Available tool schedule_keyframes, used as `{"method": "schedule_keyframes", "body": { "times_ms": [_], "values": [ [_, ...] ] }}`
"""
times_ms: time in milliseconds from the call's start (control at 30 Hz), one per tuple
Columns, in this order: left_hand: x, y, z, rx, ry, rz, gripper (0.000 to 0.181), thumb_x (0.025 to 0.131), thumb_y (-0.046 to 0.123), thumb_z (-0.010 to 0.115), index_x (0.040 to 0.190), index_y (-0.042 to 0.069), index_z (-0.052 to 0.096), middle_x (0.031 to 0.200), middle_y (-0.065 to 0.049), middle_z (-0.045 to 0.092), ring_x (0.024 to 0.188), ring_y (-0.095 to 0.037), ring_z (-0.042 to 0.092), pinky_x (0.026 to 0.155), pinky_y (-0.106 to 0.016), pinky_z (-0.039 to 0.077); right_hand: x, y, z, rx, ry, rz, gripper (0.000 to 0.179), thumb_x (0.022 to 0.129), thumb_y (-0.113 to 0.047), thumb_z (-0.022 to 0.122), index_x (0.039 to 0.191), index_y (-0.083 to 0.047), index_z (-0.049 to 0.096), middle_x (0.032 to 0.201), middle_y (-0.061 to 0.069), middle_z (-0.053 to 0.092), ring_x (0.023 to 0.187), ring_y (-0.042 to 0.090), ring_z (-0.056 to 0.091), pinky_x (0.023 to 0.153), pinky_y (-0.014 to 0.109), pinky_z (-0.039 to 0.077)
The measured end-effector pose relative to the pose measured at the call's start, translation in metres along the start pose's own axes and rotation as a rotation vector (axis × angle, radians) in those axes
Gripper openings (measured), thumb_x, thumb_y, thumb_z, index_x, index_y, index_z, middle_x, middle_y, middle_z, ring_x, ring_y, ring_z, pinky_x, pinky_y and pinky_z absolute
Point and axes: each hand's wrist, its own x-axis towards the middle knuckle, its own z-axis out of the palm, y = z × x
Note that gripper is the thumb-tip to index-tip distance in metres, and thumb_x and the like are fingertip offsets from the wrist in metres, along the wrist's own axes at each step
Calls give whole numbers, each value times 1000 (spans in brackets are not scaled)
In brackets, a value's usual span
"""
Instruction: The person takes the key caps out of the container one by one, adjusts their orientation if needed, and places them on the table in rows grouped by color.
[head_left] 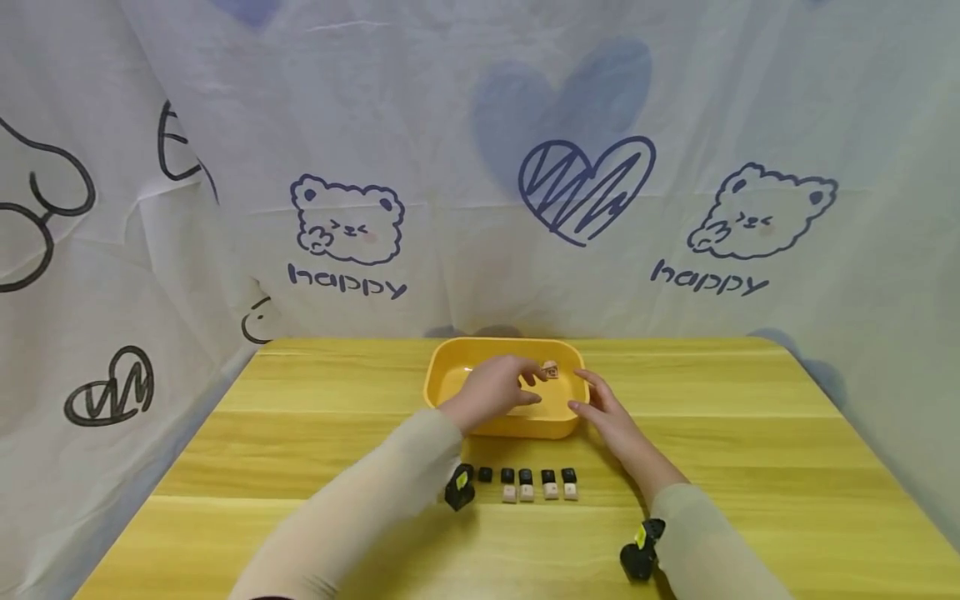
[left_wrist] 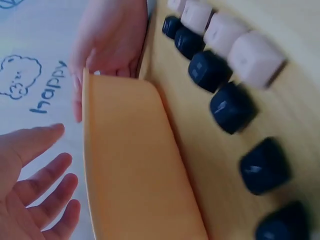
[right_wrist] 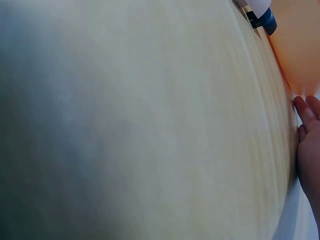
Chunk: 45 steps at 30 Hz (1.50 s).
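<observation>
A yellow plastic basket stands on the table. My left hand is over the inside of it, thumb and fingers apart, with nothing seen between them. Beyond its fingertips, a small pale keycap with dark marks lies in the basket's far right part. My right hand touches the basket's right end, with thumb and forefinger tips at the rim; in the right wrist view, straight fingers rest against the wall. In front of the basket are black keycaps in a row, with white keycaps beside several of them.
The wooden table reaches out on both sides of the basket. Behind it hangs a white cloth printed with hearts and bears. Each wrist carries a black camera mount with a yellow mark.
</observation>
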Motion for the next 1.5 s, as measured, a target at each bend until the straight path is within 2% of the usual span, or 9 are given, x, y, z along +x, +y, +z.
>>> {"method": "schedule_keyframes", "body": {
  "times_ms": [133,300,567,667,933,1133,1233,1400,1500],
  "values": [
    [18,-3,7,-25,0,-14,26,89,26,74,114,18,72,105,3,69,93,-12,62,84,-30,50,8,12,-3,20,-12,-3,62,102,-17,53,154,-12,20,158,24,14,144,39,18,113,53,18],
    [33,-11,16,-106,16,-38,28,91,25,70,116,11,71,113,-3,68,103,-19,62,90,-35,49,20,31,-4,21,1,-21,60,102,-17,51,154,-16,21,158,22,17,143,37,21,113,52,20],
    [51,-23,27,-205,2,-125,31,92,25,70,119,9,69,120,-7,66,111,-24,59,97,-40,45,20,35,1,13,1,-54,60,102,-16,52,154,-15,23,156,25,21,141,39,25,112,53,23],
    [57,-25,34,-217,-14,-134,33,90,23,71,120,9,69,122,-8,65,113,-25,58,99,-40,43,17,37,1,4,9,-43,59,102,-16,52,153,-15,24,156,25,21,141,39,25,112,53,23],
    [69,-26,52,-195,-96,-55,36,93,17,68,128,10,65,128,-6,63,120,-22,55,103,-37,40,10,39,-3,14,37,-37,57,101,-15,52,152,-16,26,156,23,22,142,38,24,112,51,24],
    [69,-23,53,-161,-130,-19,35,91,11,68,126,5,65,121,-7,66,114,-22,59,100,-35,44,11,38,-4,7,53,-36,57,101,-15,54,151,-15,27,156,24,21,142,39,23,112,51,22],
    [69,-22,53,-99,-142,-2,31,90,7,68,120,5,68,116,-5,68,108,-20,61,96,-34,46,12,36,-4,1,54,-31,57,101,-16,54,152,-16,27,156,24,21,143,39,21,113,51,20],
    [73,-24,54,-37,-160,-29,30,89,1,65,115,12,72,114,-1,68,106,-17,60,96,-33,46,15,32,-6,-13,58,-26,57,101,-18,53,152,-18,27,158,22,18,144,37,17,114,49,17],
    [75,-24,54,-24,-141,-42,29,91,0,61,114,14,73,113,0,68,103,-16,60,95,-32,46,17,29,-6,-13,56,-26,58,101,-19,53,152,-18,26,158,21,17,144,37,16,114,49,17]
  ]
}}
